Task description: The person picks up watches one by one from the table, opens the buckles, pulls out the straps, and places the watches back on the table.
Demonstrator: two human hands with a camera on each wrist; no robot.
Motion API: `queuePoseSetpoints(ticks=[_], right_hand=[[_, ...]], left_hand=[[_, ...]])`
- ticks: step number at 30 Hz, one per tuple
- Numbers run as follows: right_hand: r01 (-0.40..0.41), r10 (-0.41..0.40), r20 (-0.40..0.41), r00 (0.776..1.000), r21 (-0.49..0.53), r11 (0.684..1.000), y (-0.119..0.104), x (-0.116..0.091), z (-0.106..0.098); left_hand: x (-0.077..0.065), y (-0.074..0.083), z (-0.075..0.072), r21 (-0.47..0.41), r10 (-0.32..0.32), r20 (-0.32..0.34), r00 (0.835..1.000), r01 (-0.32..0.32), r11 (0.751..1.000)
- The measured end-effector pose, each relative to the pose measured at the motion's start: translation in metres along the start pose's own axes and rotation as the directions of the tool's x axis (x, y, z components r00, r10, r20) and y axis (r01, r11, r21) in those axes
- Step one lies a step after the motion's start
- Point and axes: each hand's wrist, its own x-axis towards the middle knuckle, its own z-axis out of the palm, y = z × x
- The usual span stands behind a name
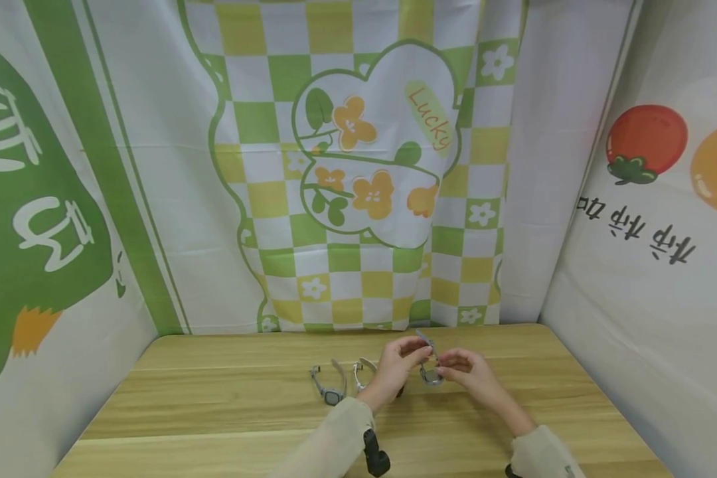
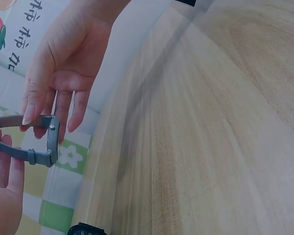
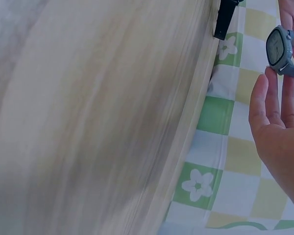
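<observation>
A grey-blue wristwatch [image 1: 432, 377] is held up above the table between both hands, its strap bent into a loop. In the head view my left hand [image 1: 396, 366] grips the upper strap with thumb and fingers. My right hand [image 1: 471, 376] pinches the watch from the other side; the left wrist view shows its thumb on the strap [image 2: 19, 121] beside the case [image 2: 53, 139]. The dark square dial [image 3: 275, 46] faces away from the palms in the right wrist view. Parts of the strap are hidden behind fingers.
Left of the hands, a grey watch [image 1: 332, 397] and a white-strapped watch [image 1: 358, 376] lie on the wooden table [image 1: 215, 411]. A black watch [image 2: 85, 229] lies there too, mostly covered by my left hand in the head view. A checkered cloth [image 1: 358, 279] hangs behind.
</observation>
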Motion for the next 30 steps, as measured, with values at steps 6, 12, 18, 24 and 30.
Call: queuePoseSetpoints(ticks=[6, 12, 18, 24, 30], right_hand=[[-0.006, 0.006, -0.006, 1.000, -0.005, 1.000, 0.002, -0.001, -0.001], [-0.014, 0.014, 0.008, 1.000, 0.009, 1.000, 0.001, -0.002, -0.004], [-0.052, 0.051, 0.018, 0.999, 0.025, 0.998, 0.000, -0.003, -0.006], [-0.047, 0.046, 0.032, 0.998, 0.027, 0.999, 0.000, -0.003, -0.007], [-0.054, 0.053, 0.040, 0.998, 0.029, 0.998, -0.002, -0.003, -0.007]], left_hand=[[0.000, 0.000, -0.003, 0.040, 0.017, 0.010, 1.000, -0.018, 0.999], [-0.003, 0.002, -0.005, 0.088, 0.036, 0.029, 0.999, -0.038, 0.995], [-0.006, 0.005, -0.007, 0.104, 0.036, 0.057, 0.998, -0.042, 0.994], [-0.004, 0.005, -0.009, 0.096, 0.034, 0.063, 0.997, -0.039, 0.995], [-0.004, 0.004, -0.011, 0.120, 0.045, 0.065, 0.997, -0.052, 0.991]])
